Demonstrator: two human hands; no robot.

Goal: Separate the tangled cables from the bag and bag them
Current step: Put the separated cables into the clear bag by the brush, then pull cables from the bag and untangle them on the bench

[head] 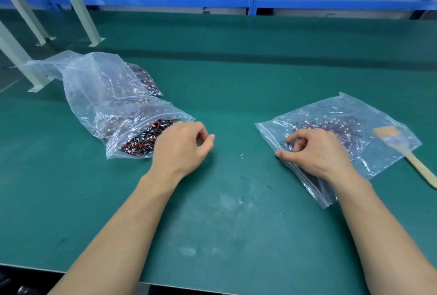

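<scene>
— Left grip (pixel 182 145) rests loosely curled at the mouth of the left bag (pixel 113 105), beside the tangled cables (pixel 144 138); whether you hold one, I cannot tell. Right grip (pixel 314 150) pinches the near edge of the right bag (pixel 378 153).
— Risk?
— Pull fast and, I'd guess, snagged neighbours spill onto the table (pixel 236 82).

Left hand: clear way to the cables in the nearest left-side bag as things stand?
Probably yes. The left hand sits at the mouth of the bag, which seems to gape toward it, with the cables just inside. Nothing lies between them.
</scene>
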